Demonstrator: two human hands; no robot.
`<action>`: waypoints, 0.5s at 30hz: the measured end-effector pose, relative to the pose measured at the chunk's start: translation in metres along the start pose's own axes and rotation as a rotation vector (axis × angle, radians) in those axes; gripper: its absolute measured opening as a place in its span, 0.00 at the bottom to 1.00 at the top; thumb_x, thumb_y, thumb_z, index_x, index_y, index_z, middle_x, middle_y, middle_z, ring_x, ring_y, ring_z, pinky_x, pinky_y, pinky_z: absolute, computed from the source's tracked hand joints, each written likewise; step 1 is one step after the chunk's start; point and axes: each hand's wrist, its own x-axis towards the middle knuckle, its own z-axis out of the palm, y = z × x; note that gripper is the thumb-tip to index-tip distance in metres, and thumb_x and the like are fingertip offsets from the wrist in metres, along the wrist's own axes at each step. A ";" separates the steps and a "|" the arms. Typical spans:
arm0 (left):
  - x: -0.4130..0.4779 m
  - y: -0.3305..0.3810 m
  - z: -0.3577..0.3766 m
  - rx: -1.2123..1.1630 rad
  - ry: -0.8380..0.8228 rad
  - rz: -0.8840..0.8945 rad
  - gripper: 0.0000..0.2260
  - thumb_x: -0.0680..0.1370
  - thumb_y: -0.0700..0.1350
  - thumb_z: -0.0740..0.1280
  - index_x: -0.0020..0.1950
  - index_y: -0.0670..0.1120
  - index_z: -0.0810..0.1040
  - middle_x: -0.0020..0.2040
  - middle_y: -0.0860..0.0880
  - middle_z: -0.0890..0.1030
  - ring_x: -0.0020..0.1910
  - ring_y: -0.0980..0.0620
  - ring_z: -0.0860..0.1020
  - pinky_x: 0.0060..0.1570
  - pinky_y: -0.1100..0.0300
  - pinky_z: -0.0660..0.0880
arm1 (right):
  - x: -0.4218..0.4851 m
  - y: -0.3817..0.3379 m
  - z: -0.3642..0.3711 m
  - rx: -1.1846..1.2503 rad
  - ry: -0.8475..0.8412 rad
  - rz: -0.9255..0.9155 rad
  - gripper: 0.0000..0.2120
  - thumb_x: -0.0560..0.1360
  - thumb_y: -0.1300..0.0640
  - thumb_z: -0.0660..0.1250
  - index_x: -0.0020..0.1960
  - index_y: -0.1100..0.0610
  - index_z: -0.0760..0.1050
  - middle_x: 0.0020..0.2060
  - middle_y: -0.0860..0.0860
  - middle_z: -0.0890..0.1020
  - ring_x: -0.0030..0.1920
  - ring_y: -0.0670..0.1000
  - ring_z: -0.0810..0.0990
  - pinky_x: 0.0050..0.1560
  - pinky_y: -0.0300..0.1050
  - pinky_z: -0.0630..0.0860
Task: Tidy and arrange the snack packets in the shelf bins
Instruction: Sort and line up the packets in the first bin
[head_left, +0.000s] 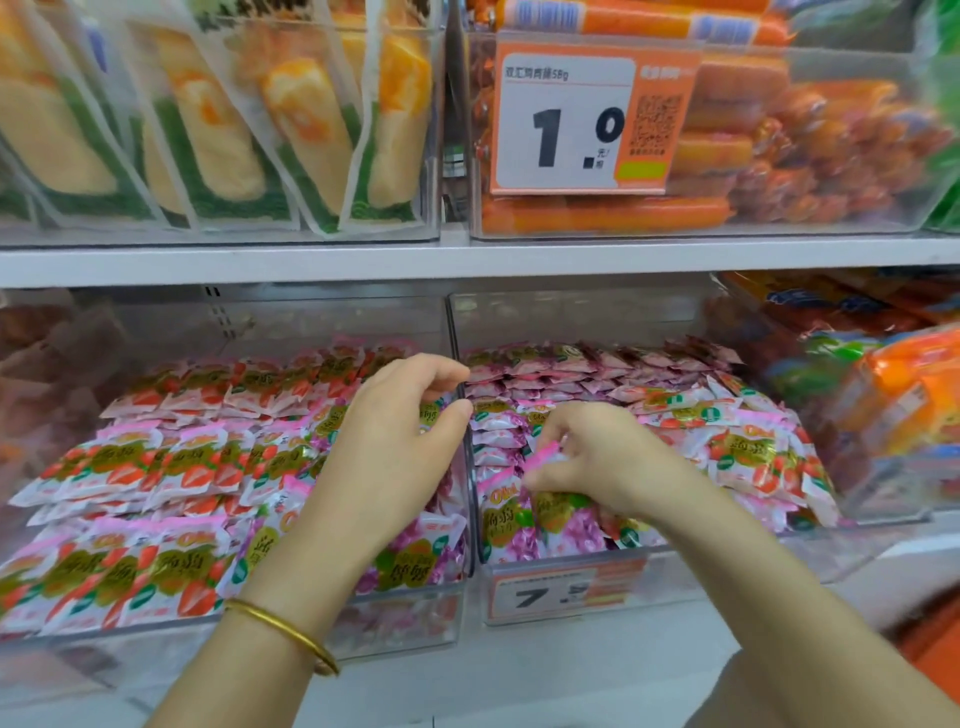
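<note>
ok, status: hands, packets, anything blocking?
Left hand curled over the bin divider, grip unclear. Right hand pinching a pink packet over the right bin. Nothing blocking.

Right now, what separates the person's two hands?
In the head view, the clear plastic bin wall stands between the left hand and right hand, which pinches a pink snack packet.

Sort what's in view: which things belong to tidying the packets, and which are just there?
Job: left hand; right hand, pinching a pink packet; packets in the left bin and right bin.

Just there: pouches and sausages on the upper shelf; price tag; orange packs at right; bangle.
</note>
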 end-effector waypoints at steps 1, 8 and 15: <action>0.000 0.000 -0.001 0.000 -0.001 0.001 0.11 0.77 0.44 0.64 0.58 0.52 0.75 0.51 0.60 0.74 0.48 0.64 0.71 0.46 0.76 0.65 | 0.000 0.006 -0.005 0.061 0.018 0.016 0.17 0.68 0.50 0.75 0.50 0.58 0.74 0.29 0.49 0.71 0.24 0.48 0.70 0.20 0.36 0.66; -0.001 0.005 0.001 -0.013 -0.022 -0.009 0.11 0.77 0.45 0.63 0.60 0.53 0.74 0.51 0.61 0.72 0.52 0.61 0.71 0.50 0.68 0.64 | 0.000 0.019 0.002 -0.183 0.049 0.022 0.18 0.68 0.46 0.74 0.50 0.55 0.73 0.37 0.49 0.75 0.39 0.53 0.77 0.35 0.43 0.73; 0.000 0.006 0.004 -0.013 -0.005 0.007 0.11 0.77 0.45 0.63 0.59 0.53 0.75 0.51 0.59 0.73 0.56 0.60 0.71 0.54 0.65 0.66 | -0.021 0.017 -0.004 0.049 -0.006 -0.287 0.13 0.70 0.50 0.72 0.54 0.49 0.80 0.40 0.43 0.75 0.37 0.41 0.73 0.39 0.32 0.70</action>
